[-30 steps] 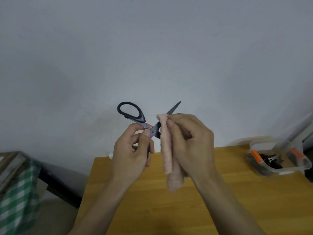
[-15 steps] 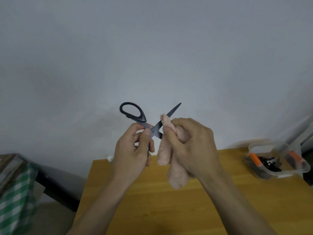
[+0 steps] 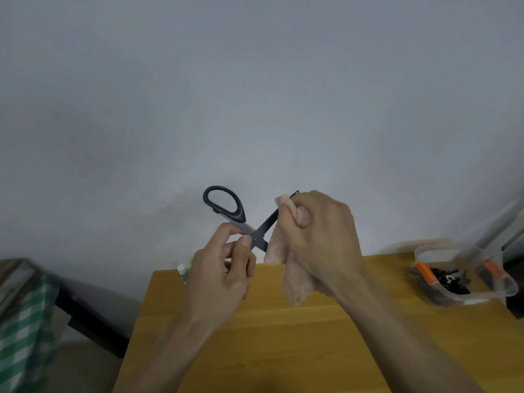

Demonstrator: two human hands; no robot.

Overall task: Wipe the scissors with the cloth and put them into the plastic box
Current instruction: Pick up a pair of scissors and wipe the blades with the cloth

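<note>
Currently I am holding the scissors (image 3: 256, 232) up above the table (image 3: 283, 336), blades spread, so that each blade can be wiped on its own.

Left hand (image 3: 224, 272): I am pinching the scissors just below the pivot, fingers curled round the lower handle, which they are hiding; the upper loop is standing free above the hand. Gripping here is keeping the blades clear for the cloth.

Right hand (image 3: 317, 239): I am clamping the cloth (image 3: 289, 248) round the upper blade near its tip, fingers curled tight on it. Only a sliver of tip is showing past the cloth; the rest of that blade is running bare down to the pivot. The loose end of the cloth is hanging down toward the table.

Box (image 3: 465, 276): sitting at the table's far right edge, well apart from the scissors, lid off as far as I can tell, already holding dark small items and orange-handled things.

Judgement: wiping is under way; placing in the box is not yet done.
</note>
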